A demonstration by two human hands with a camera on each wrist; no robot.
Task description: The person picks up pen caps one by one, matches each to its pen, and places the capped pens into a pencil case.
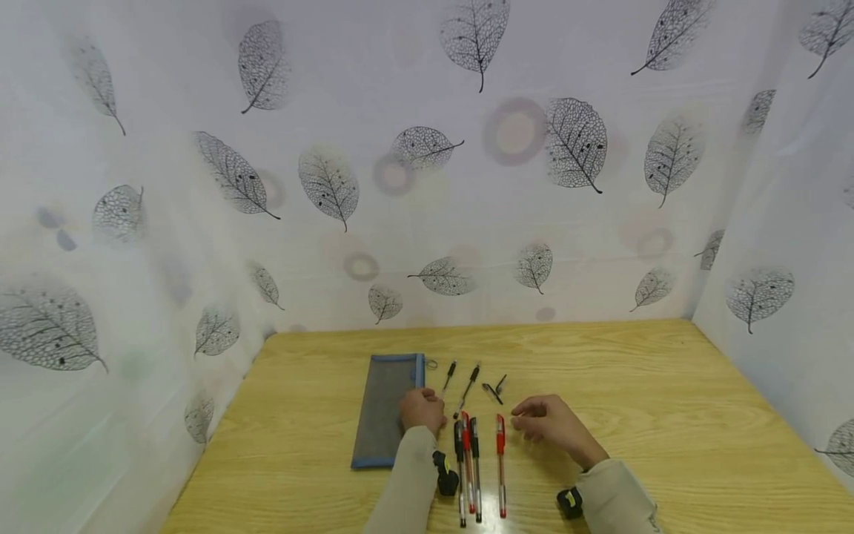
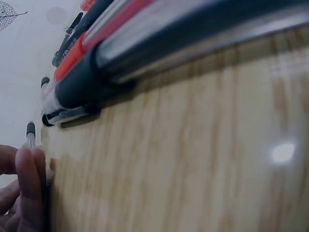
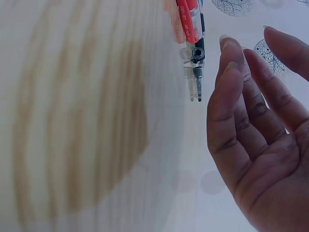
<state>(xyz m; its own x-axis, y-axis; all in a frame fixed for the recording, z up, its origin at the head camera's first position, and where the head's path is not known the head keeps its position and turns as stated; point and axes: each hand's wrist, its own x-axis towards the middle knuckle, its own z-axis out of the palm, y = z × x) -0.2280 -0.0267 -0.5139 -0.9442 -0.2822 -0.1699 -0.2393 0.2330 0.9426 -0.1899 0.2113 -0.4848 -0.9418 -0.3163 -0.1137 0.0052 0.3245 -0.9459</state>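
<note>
My left hand (image 1: 422,410) lies by the right edge of a grey mesh zip pouch (image 1: 382,415) with blue trim. Its fingers pinch the near end of a clear-barrelled pen (image 1: 450,370) with a black grip, which in the left wrist view rises above the fingertips (image 2: 30,164). To the right, a second black-grip pen (image 1: 472,376) lies slanted. Two small black pen caps (image 1: 492,393) are beyond the right hand. My right hand (image 1: 550,424), fingers loosely bent and holding nothing, hovers right of a red capped pen (image 1: 501,445).
Two black capped pens and a red capped pen (image 1: 465,437) lie close together between the forearms, pointing away from me. The wooden table (image 1: 667,400) meets a leaf-patterned curtain (image 1: 467,222) at the back and sides. Each wrist carries a small black camera (image 1: 570,503).
</note>
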